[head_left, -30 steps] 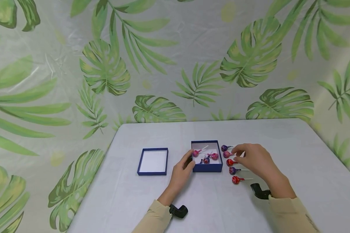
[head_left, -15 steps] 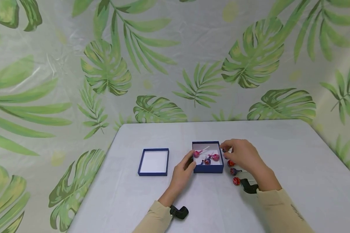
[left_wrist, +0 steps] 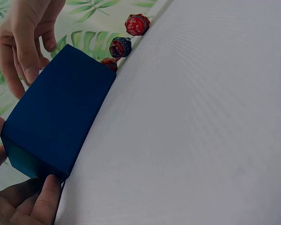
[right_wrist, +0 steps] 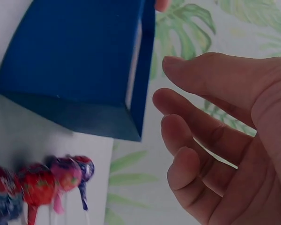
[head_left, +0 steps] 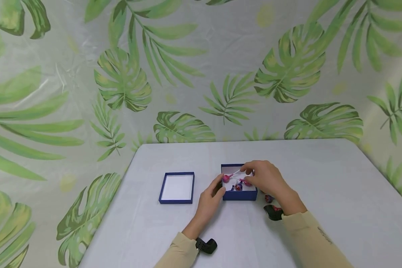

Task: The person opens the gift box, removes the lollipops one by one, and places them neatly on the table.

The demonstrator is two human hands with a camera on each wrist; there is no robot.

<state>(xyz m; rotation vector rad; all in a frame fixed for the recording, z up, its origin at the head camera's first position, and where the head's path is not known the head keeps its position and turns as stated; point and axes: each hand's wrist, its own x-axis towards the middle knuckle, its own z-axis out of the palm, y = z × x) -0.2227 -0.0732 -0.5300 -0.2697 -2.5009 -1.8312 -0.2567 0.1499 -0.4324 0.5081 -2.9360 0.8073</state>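
Note:
A blue cardboard box (head_left: 239, 195) with a white inside stands on the table, several wrapped lollipops in it. My left hand (head_left: 208, 203) grips its left side, thumb at the front corner. Over the box's right half is my right hand (head_left: 266, 178), fingers loosely bent and apart; the right wrist view shows nothing between them. A pink lollipop (head_left: 226, 178) leans in the left of the box, its stick reaching toward the right fingertips. A purple lollipop (head_left: 238, 186) lies at the middle, and a pink one is partly behind the right fingers.
Right of the box lies a row of lollipops, including a red one (right_wrist: 37, 185) and a pink one (right_wrist: 65, 174); the right arm hides most of them in the head view. A shallow blue-rimmed lid (head_left: 176, 188) lies to the left on the white table (head_left: 147, 230).
My right hand has moved left from the row of lollipops to over the box. My left hand has stayed at the box's left side.

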